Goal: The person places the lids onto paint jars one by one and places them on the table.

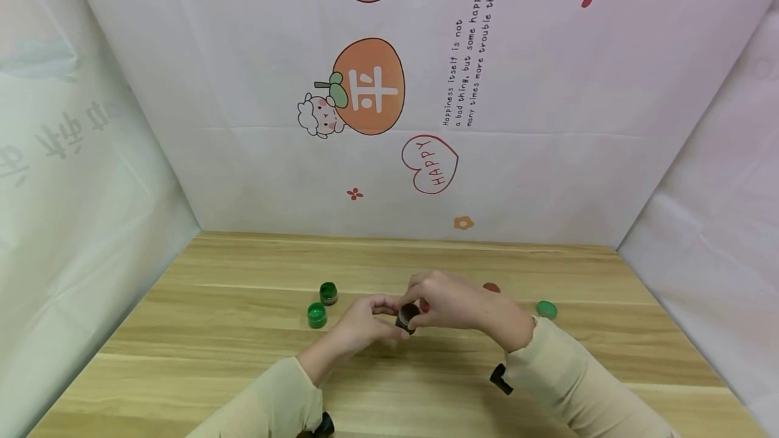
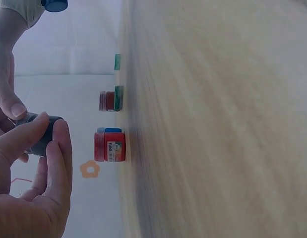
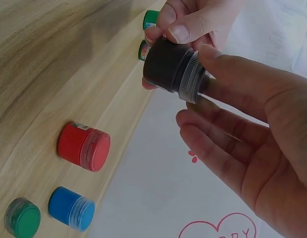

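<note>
Both hands are on a small dark paint jar (image 3: 165,64) with a clear ribbed lid (image 3: 190,77), held above the table. My left hand (image 1: 360,323) grips the jar's dark body between thumb and fingers, as the left wrist view shows. My right hand (image 1: 447,299) pinches the lid with thumb and forefinger; its other fingers extend below in the right wrist view. In that view the lid sits on the jar; whether it is loose cannot be seen. The jar is tilted, and fingers cover part of it.
Two green paint jars, one darker (image 1: 328,293) and one brighter (image 1: 316,315), stand left of the hands without lids. Red (image 3: 84,146), blue (image 3: 71,208) and green (image 3: 23,218) jars stand on the wooden table. A brownish-red top (image 1: 491,287) shows behind the right forearm.
</note>
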